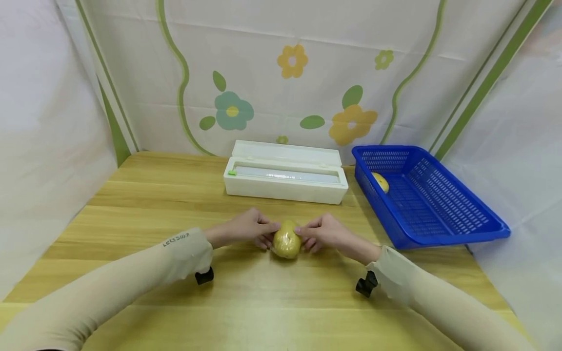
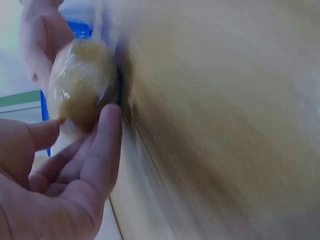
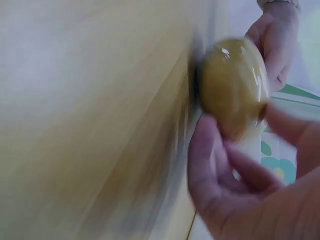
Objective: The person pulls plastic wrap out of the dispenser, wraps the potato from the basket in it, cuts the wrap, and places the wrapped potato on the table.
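Observation:
A yellow-green pear (image 1: pixel 287 242) wrapped in shiny cling film is at the middle of the wooden table, between both hands. My left hand (image 1: pixel 248 228) pinches its left side with the thumb on top and curled fingers lower down. On the opposite side my right hand (image 1: pixel 329 235) grips the pear in the same way. Both wrist views show the wrapped pear (image 2: pixel 82 82) close to the table surface, slightly blurred. In the right wrist view, the thumb and fingers of the right hand (image 3: pixel 250 185) are at the near end of the pear (image 3: pixel 232 87).
Behind the hands stands a white cling film dispenser (image 1: pixel 281 189) with its lid raised and a green slider at its left end. To the right a blue plastic basket (image 1: pixel 456 240) holds a yellow fruit (image 1: pixel 380 182). A flowered cloth (image 1: pixel 272 97) closes off the back.

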Action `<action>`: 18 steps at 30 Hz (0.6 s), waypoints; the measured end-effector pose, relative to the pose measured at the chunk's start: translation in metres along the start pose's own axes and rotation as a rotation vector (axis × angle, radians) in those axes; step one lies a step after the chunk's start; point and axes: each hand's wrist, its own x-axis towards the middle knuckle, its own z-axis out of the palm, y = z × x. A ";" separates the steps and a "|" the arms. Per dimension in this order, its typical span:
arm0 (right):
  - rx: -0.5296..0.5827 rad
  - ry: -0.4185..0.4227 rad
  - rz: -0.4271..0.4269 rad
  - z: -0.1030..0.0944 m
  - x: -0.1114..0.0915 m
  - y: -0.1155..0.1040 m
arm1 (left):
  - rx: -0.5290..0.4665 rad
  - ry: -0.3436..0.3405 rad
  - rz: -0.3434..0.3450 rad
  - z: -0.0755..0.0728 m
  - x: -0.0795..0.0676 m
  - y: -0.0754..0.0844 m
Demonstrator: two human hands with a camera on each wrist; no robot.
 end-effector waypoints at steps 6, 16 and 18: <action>-0.005 0.070 0.091 0.002 0.005 -0.002 | -0.006 0.064 -0.052 0.004 0.001 0.001; -0.053 0.072 0.127 0.006 0.008 -0.008 | -0.091 0.069 -0.160 0.000 -0.002 -0.005; -0.049 0.077 0.129 0.006 0.008 -0.008 | -0.099 0.074 -0.165 0.000 -0.002 -0.005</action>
